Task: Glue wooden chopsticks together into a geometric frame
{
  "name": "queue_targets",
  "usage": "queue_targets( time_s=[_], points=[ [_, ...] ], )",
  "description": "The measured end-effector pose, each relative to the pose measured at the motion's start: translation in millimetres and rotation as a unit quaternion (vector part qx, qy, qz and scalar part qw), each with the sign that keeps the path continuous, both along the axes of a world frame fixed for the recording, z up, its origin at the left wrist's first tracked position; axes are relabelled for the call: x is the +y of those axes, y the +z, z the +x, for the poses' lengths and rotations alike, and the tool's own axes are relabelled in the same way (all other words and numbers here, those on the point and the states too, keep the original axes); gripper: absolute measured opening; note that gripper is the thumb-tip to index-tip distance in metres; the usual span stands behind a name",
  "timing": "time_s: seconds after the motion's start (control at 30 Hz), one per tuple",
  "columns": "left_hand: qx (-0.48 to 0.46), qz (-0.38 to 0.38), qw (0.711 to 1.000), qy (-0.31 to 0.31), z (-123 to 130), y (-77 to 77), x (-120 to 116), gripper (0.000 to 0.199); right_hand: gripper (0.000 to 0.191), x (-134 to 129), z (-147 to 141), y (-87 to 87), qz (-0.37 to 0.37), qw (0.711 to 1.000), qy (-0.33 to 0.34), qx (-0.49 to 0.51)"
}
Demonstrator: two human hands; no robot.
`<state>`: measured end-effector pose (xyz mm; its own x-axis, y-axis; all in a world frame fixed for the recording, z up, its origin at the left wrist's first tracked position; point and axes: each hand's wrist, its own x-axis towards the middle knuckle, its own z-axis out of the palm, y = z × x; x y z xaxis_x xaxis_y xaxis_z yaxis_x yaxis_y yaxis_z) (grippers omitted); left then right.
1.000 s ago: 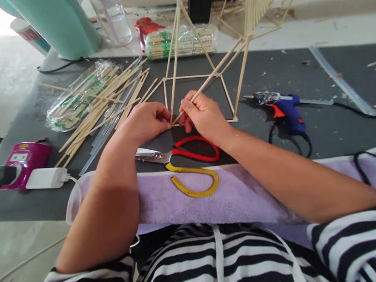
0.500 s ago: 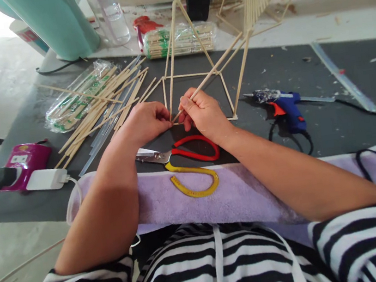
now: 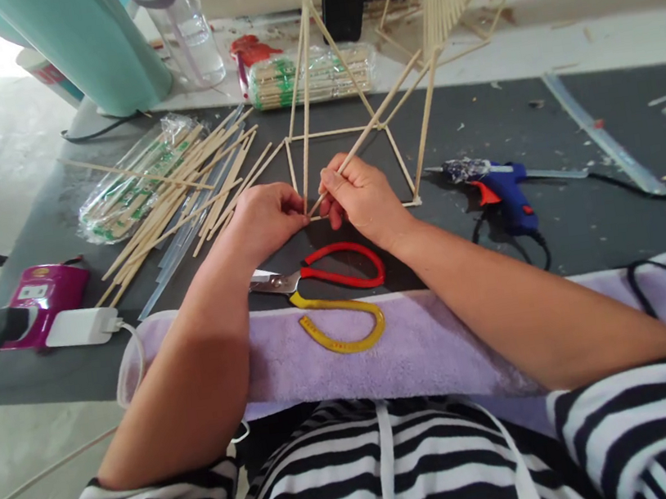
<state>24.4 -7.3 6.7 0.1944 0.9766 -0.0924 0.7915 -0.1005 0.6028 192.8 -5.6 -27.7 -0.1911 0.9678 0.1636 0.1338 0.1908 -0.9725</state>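
A frame of thin wooden sticks (image 3: pixel 335 132) stands on the dark mat, with a square base and triangular sides. My left hand (image 3: pixel 271 215) is closed at its near left corner, fingertips pinching the joint there. In my right hand (image 3: pixel 358 196) is a loose wooden stick (image 3: pixel 380 120), held slanted between thumb and fingers. The lower end of that stick meets the same corner; its upper end reaches close to the top of the right side. Scissors (image 3: pixel 343 284) with one red and one yellow handle lie just in front of my hands.
Loose sticks (image 3: pixel 176 190) and a plastic-wrapped bundle lie left. A blue glue gun (image 3: pixel 502 191) with its cord rests right. Behind are another wrapped bundle (image 3: pixel 312 77), a teal container (image 3: pixel 100 51) and a bottle. A purple adapter (image 3: pixel 48 294) and a lilac towel (image 3: pixel 338 377) are nearer.
The view has shifted slightly. Both hands keep their hold at the corner, and the slanted stick looks nearly unmoved.
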Motion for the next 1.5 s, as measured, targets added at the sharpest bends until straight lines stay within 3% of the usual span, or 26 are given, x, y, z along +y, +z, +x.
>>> queue_targets(
  time_s=[0.53,1.5],
  points=[
    [-0.032,0.009,0.999,0.012,-8.7,-14.1,6.4,0.020,0.023,-0.9,-1.8,-0.4,-0.013,1.000,0.002,0.008],
    [-0.013,0.007,1.000,-0.003,-3.8,-5.3,3.8,0.012,0.024,-2.1,-1.8,-0.6,0.001,1.000,-0.011,0.000]
  ],
)
